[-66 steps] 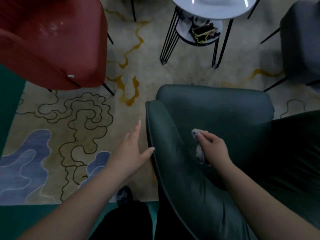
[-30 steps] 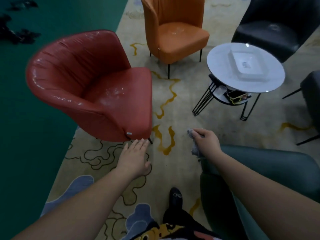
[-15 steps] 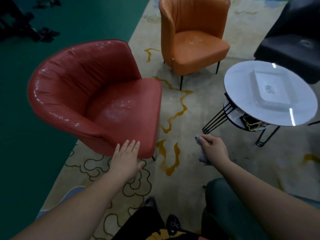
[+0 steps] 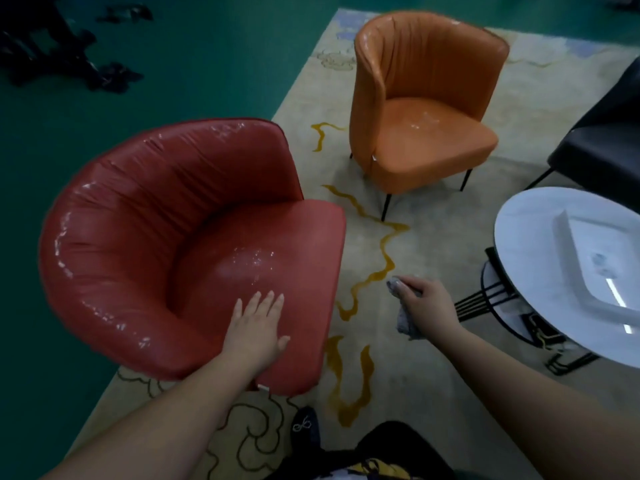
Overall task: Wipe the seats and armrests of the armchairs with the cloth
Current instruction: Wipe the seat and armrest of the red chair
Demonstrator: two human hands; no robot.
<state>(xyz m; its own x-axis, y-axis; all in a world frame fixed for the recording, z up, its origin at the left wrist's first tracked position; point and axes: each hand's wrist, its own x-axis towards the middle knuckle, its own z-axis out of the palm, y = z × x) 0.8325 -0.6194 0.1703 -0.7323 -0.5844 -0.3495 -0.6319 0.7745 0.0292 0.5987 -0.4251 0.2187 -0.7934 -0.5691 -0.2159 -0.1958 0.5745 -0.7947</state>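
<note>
My left hand (image 4: 256,327) is spread flat, fingers straight and close together, over the front part of the red armchair (image 4: 166,244) seat; I cannot tell whether the palm presses the leather or sits just above it. My right hand (image 4: 427,308) is curled tight around the cloth (image 4: 403,320), a crumpled grey rag with one end poking out above my fingers and the rest hanging below my palm. That hand is over the rug (image 4: 374,258), to the right of the red seat's front edge and apart from it, so the cloth touches no chair.

The red armchair faces right, its curved back and arm wrapping round the left side, with pale shiny patches on the middle of the seat. Beyond it stands the orange armchair (image 4: 426,109), well apart, also with a light smear on its seat. At the far right edge I see part of a black armchair (image 4: 602,150). Near my right hand is the round white table (image 4: 533,258) on black wire legs, carrying a white rectangular tray (image 4: 623,268). The beige rug has yellow squiggles and lies on a green floor (image 4: 194,64). My dark shoe (image 4: 304,427) shows at the bottom.
</note>
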